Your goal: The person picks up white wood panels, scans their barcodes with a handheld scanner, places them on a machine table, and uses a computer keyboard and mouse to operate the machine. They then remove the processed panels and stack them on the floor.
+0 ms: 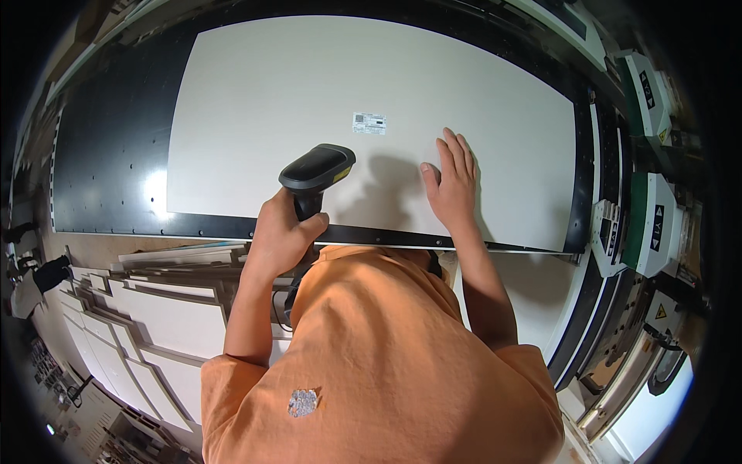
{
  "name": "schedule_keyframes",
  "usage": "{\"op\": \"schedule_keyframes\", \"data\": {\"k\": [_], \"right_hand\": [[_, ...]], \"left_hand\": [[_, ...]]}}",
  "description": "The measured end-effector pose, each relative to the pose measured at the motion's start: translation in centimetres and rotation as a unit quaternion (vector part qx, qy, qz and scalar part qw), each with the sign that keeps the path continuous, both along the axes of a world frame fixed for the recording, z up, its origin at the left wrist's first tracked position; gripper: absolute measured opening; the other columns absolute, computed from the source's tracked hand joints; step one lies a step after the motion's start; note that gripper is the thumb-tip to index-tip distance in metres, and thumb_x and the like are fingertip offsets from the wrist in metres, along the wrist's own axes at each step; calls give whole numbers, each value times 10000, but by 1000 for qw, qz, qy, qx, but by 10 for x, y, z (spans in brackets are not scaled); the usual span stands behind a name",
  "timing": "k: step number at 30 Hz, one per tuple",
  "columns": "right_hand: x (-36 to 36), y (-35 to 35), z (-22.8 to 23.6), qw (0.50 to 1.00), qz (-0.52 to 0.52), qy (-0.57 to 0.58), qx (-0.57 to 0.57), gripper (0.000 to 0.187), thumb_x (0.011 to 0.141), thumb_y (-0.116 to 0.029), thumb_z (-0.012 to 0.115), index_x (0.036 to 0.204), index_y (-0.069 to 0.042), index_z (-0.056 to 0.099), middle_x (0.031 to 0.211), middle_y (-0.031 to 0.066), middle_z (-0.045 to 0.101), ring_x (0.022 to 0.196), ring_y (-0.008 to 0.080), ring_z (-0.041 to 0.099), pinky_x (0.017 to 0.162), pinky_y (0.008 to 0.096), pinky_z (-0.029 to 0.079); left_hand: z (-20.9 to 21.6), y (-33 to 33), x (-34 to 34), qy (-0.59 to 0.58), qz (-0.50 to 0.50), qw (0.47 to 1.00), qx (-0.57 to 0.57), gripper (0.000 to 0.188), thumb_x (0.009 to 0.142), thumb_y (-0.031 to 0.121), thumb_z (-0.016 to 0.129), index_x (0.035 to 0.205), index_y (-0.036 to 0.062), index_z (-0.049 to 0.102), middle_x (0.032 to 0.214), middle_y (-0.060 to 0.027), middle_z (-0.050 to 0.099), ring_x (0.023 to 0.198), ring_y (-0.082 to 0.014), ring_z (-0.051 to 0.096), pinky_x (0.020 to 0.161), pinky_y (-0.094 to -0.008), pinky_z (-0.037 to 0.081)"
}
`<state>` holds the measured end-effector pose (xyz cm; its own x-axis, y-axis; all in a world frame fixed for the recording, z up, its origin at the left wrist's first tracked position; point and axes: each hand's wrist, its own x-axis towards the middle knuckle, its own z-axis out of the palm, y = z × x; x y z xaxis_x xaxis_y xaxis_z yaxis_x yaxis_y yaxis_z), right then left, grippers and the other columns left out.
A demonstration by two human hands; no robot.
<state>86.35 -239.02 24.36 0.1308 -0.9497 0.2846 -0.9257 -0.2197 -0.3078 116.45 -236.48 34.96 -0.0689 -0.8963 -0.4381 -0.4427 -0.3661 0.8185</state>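
My left hand (284, 232) is wrapped round the grip of a black handheld barcode scanner (318, 165) with a yellow patch on its side. Its head is raised over the near edge of a large pale panel (263, 100). On that panel, beyond the scanner, a small white printed label (369, 123) is stuck. To the right of the label my right hand (453, 182) rests on the panel with its fingers stretched out and thumb apart, holding nothing. The panel lies flat on a black machine table (116, 162).
Stacked pale boards (154, 309) stand below the table at the left. White and green machine units (655, 224) with arrow signs line the right side. Another person's dark-sleeved arm (50, 272) shows at the far left rim. A dark cord (280, 313) hangs by my left side.
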Motion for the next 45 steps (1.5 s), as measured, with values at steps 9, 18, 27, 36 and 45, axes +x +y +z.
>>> {"op": "schedule_keyframes", "data": {"k": [9,18,27,36,45], "right_hand": [[-4,-3,1,999,0,-29,-20,445,853,-175,707,1237,3,569,1439,134,480,1352,359,420,1123,500,342],[-5,-2,-1,997,-7,-75,-3,490,807,-191,741,1231,-3,579,1446,135,479,1368,352,411,1126,505,337],[-8,7,18,994,50,-96,34,509,834,-277,726,1223,18,585,1463,157,439,1387,356,371,1120,513,354],[-197,93,-23,956,-286,65,-1,630,991,-439,530,1431,6,457,1590,188,310,1486,368,260,1188,560,217],[-406,171,-8,731,-657,-41,-179,486,966,-302,607,1240,98,566,1318,287,535,1215,443,515,1032,511,414]], "left_hand": [[8,-10,-29,-19,18,999,21,327,763,161,677,969,-68,567,718,-86,573,645,-173,535,625,-334,472],[12,-16,-41,-44,29,999,-5,255,764,127,659,937,-44,580,696,-65,584,634,-157,583,606,-303,471],[-28,-53,-65,-110,-12,991,-76,243,829,151,667,960,-45,610,684,-83,601,622,-162,585,614,-330,479],[-68,-71,-79,-298,-122,937,-136,305,884,218,644,1030,-50,642,768,-193,683,657,-338,646,648,-405,509],[-68,-67,-78,-249,-139,943,-169,394,926,312,663,1083,-49,652,809,-203,702,717,-365,664,691,-394,521]]}}
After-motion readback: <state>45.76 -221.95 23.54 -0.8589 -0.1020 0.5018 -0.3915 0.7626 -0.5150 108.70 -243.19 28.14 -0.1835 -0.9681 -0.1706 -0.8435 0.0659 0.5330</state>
